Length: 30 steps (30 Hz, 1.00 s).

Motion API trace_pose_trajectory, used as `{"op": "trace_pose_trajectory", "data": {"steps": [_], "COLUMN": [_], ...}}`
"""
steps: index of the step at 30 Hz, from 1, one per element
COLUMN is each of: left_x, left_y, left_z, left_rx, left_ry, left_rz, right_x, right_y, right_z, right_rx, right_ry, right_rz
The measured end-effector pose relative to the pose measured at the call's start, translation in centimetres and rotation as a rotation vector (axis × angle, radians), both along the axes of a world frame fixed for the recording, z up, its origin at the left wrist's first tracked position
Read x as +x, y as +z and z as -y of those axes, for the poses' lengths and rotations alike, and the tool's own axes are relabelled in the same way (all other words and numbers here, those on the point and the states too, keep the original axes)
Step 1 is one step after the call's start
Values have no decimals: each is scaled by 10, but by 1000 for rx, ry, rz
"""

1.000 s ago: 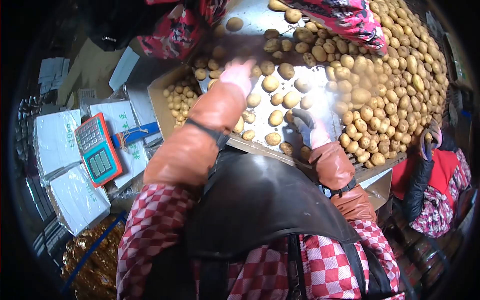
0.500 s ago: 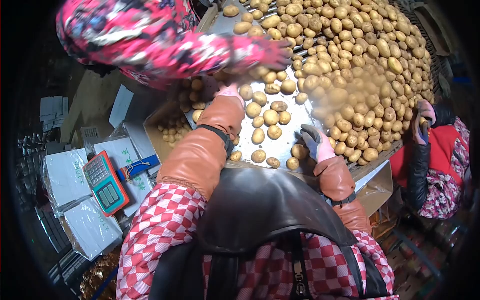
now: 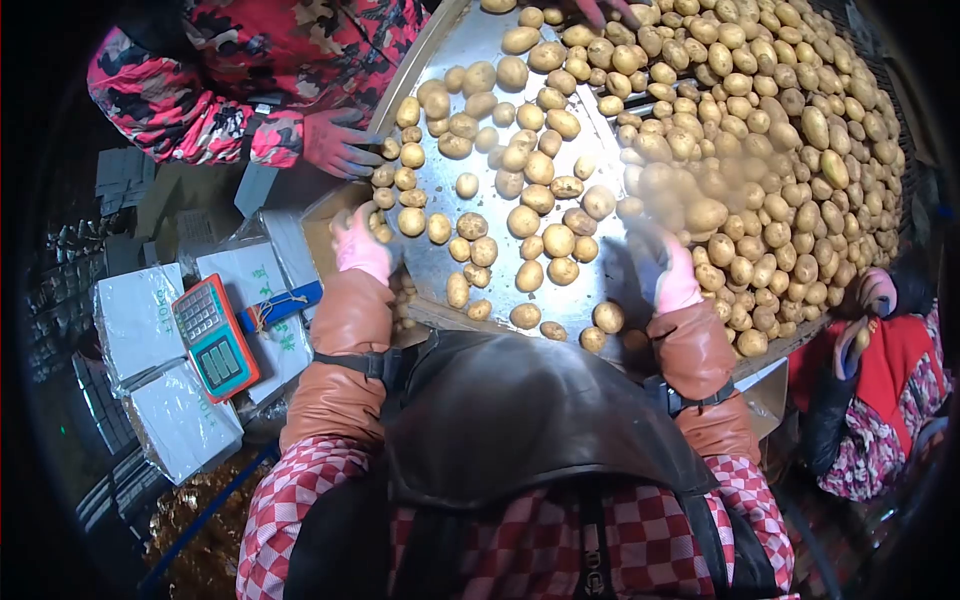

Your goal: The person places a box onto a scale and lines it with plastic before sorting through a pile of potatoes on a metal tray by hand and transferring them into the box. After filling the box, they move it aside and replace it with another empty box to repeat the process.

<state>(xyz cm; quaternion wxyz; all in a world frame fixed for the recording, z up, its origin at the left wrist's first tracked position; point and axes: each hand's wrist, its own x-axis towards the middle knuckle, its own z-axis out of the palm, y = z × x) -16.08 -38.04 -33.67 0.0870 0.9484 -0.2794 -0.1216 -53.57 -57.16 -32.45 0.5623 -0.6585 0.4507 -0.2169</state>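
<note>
Loose potatoes (image 3: 558,241) lie scattered over a sloped metal tray (image 3: 610,262), with a big heap of potatoes (image 3: 770,190) on its right. My left hand (image 3: 362,245), in a pink and grey glove, is at the tray's left edge above a cardboard box (image 3: 318,235). Its fingers are apart, beside the potatoes at that edge. My right hand (image 3: 664,268), gloved alike, is against the near side of the heap; its fingers are smeared by motion, so any grip is hidden.
Across the tray's left edge, a co-worker's gloved hand (image 3: 340,143) reaches toward potatoes. Another gloved hand (image 3: 605,10) shows at the top. A person in red (image 3: 880,365) stands at right. A scale (image 3: 215,335) rests on plastic-wrapped boxes (image 3: 140,320) at left.
My left hand has moved left from the tray to its edge. My right hand has shifted slightly up and right. The co-worker's arm has drawn back left, and more potatoes lie on the tray.
</note>
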Motion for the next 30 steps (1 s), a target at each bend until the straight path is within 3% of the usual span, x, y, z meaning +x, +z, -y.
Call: {"op": "trace_pose_trajectory", "data": {"steps": [1,2,4,6,8,9,10,12,14,15,18,20,23,26,28,30], "left_x": [11,5,-30,-63,-94,-109,-121,-150,-147,-137,-93,-80,-76,-73,-74,-80], "left_y": [-26,-12,22,6,6,-10,-30,-21,-15,-8,-11,-26,-29,-35,-61,-81], "left_z": [-17,-6,40,87,137,145,153,136,115,112,130,152,175,190,187,183], "left_rx": [24,28,70,-197,-339,-260,-183,-98,-163,-338,-268,-144,22,-109,-154,-41], "left_ry": [-38,-40,-350,-494,-576,-604,-630,-782,-992,-996,-693,-551,-566,-453,-510,-675], "left_rz": [97,99,-154,-211,-60,-66,-69,16,-318,-440,-92,-66,-15,-174,-205,-83], "right_x": [5,12,7,5,1,-3,-11,-33,-51,-55,-53,-49,-43,-45,-46,-44], "right_y": [11,35,16,-2,-15,-21,-25,-38,-45,-42,-41,-44,-41,-36,-40,-37], "right_z": [8,17,49,78,89,91,90,79,57,48,29,20,18,22,24,23], "right_rx": [-56,-89,-169,-601,-719,-833,-837,-845,-828,-859,-878,-823,-822,-816,-766,-713], "right_ry": [-25,-85,-89,-138,-126,-116,-123,42,55,78,55,4,-32,-3,21,34], "right_rz": [34,-84,-53,-175,-300,-427,-425,-719,-802,-744,-610,-608,-584,-560,-621,-636]}}
